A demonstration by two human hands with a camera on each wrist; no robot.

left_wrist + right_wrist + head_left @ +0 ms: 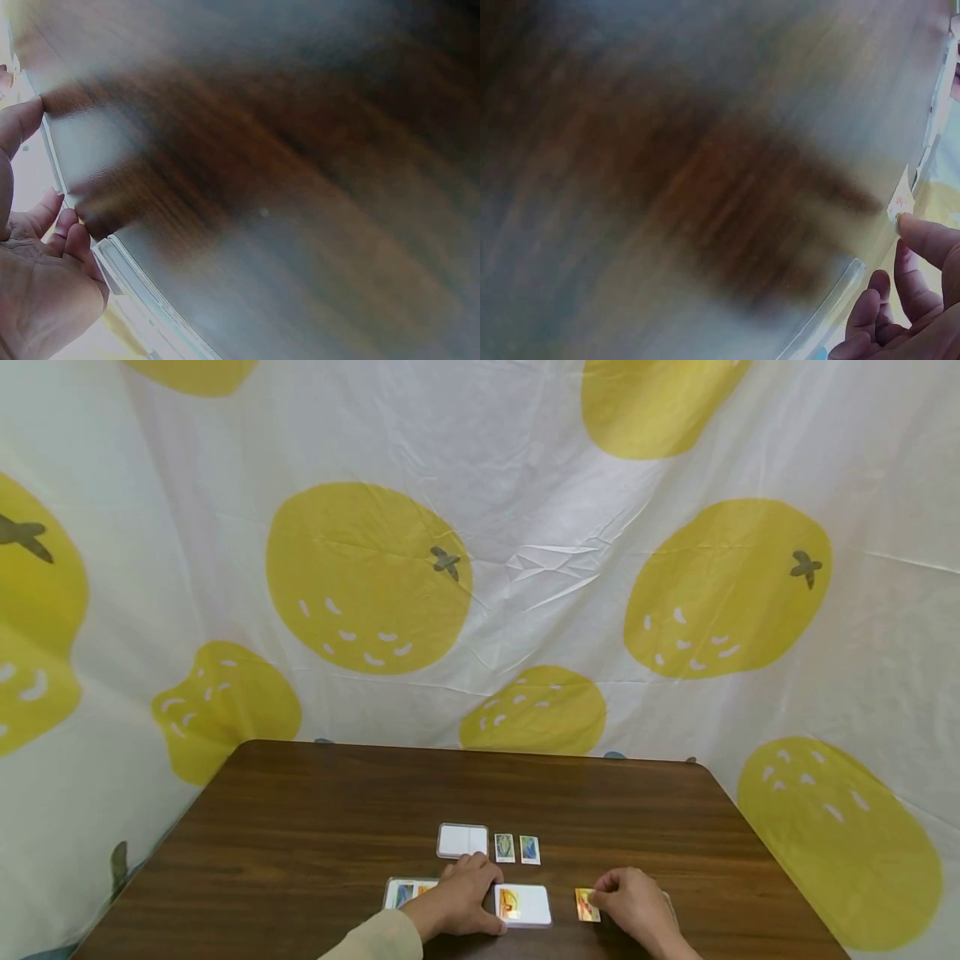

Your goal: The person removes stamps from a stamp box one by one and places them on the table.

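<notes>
My left hand [467, 897] holds a flat white case [536, 907] at its left side, thumb at the near corner and a finger at the far one. An orange picture stamp [509, 902] lies on the left half of that case. Right of it, my right hand [636, 903] pinches another small orange stamp [585, 907] between thumb and finger. In the right wrist view this stamp [900, 196] stands tilted at the fingertips, while the other fingers curl loosely.
A second case [391, 893] with stamps is partly hidden by the left hand. Farther back lies a white case [462, 841] beside a green stamp [505, 848] and a blue-green stamp [529, 850]. A clear case [829, 309] lies under the right hand. Fruit-print cloth surrounds the brown table [337, 810].
</notes>
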